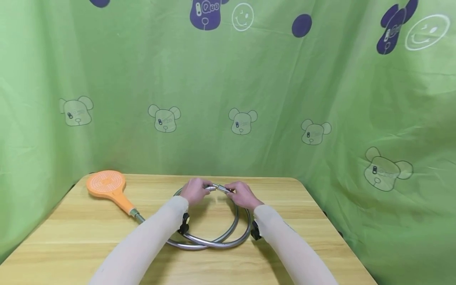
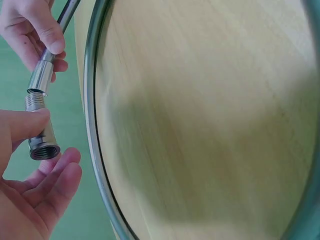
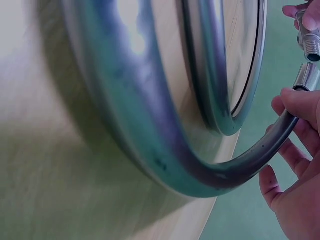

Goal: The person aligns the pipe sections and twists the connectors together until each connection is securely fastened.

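My left hand (image 1: 195, 190) pinches a short metal threaded fitting (image 2: 48, 134) between thumb and fingers. Its male thread points toward the other hand, and the hollow, internally threaded end shows in the left wrist view. With thumb and fingertips, my right hand (image 1: 244, 194) holds the end of a silver shower hose (image 3: 272, 145) just behind its chrome nut (image 2: 41, 77). The nut's mouth faces the thread, nearly in line, with a sliver of space between them in the right wrist view. An orange shower head (image 1: 107, 185) lies at the table's far left, joined to the hose's other end.
Loops of the hose rest on the wooden table (image 1: 285, 237) beneath and between both forearms. A green curtain (image 1: 213, 79) with bear prints hangs behind the table and at its sides.
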`<state>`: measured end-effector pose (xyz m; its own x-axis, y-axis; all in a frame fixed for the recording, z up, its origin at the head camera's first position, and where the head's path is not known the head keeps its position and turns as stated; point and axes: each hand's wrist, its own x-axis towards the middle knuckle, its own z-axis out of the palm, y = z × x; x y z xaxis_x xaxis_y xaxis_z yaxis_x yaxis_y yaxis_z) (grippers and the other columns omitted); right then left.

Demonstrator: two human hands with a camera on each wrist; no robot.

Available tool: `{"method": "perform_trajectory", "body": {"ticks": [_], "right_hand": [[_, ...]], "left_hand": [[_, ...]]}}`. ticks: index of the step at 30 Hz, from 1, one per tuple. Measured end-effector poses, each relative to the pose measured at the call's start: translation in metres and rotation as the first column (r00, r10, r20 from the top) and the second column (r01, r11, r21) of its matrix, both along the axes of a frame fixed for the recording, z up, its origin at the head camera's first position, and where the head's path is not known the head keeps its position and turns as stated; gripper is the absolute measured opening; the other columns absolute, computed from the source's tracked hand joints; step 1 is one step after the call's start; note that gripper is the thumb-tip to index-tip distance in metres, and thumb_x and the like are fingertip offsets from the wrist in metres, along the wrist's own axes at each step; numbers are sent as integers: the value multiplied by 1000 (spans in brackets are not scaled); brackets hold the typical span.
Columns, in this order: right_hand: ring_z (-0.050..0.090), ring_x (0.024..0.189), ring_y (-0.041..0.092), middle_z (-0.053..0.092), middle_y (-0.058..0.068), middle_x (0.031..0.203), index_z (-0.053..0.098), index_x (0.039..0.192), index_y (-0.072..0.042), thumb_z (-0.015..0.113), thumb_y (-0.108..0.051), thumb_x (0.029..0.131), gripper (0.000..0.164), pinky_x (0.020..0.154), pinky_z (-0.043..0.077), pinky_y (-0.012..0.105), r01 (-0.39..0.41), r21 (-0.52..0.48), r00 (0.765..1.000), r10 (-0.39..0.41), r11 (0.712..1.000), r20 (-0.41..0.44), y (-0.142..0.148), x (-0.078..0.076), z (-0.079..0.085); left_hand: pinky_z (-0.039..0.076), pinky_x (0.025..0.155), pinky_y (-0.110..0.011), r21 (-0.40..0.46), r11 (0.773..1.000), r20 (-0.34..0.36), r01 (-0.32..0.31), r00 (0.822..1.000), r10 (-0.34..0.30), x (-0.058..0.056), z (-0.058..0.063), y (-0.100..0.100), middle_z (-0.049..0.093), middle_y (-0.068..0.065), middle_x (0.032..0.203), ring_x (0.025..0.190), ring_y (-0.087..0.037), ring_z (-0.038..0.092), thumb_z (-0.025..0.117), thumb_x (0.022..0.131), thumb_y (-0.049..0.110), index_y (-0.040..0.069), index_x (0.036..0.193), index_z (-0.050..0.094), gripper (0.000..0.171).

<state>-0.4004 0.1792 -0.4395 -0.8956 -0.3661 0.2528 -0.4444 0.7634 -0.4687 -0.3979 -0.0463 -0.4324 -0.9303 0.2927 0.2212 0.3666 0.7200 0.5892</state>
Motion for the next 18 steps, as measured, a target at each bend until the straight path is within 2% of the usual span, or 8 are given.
{"method": "perform_trajectory", "body": {"ticks": [5, 11, 18], "right_hand": [[63, 95, 16, 75, 3, 110, 71, 126, -16, 70, -8, 91, 35, 84, 53, 38, -8, 15, 1000, 8, 1000, 19, -4, 0, 2], [64, 102, 19, 74, 5, 118, 70, 127, -16, 69, -9, 92, 35, 91, 55, 43, -27, 47, 999, 26, 999, 19, -9, -1, 5], [65, 105, 22, 73, 6, 122, 71, 126, -16, 70, -9, 91, 36, 93, 54, 44, -33, 90, 999, 35, 995, -19, -15, -1, 5]], "left_hand": [[48, 64, -29, -33, 999, -25, -18, 1000, 17, 0, 5, -1, 75, -2, 102, 75, -14, 59, 74, 89, 15, 21, 115, 76, 27], [49, 67, -31, -64, 997, -31, -30, 999, 28, -1, 9, -1, 75, -4, 106, 80, -16, 59, 74, 88, 14, 21, 113, 77, 27], [50, 67, -29, -53, 999, -30, 2, 1000, -4, -4, 7, -2, 75, -4, 103, 81, -16, 59, 75, 87, 10, 20, 108, 78, 23]]}}
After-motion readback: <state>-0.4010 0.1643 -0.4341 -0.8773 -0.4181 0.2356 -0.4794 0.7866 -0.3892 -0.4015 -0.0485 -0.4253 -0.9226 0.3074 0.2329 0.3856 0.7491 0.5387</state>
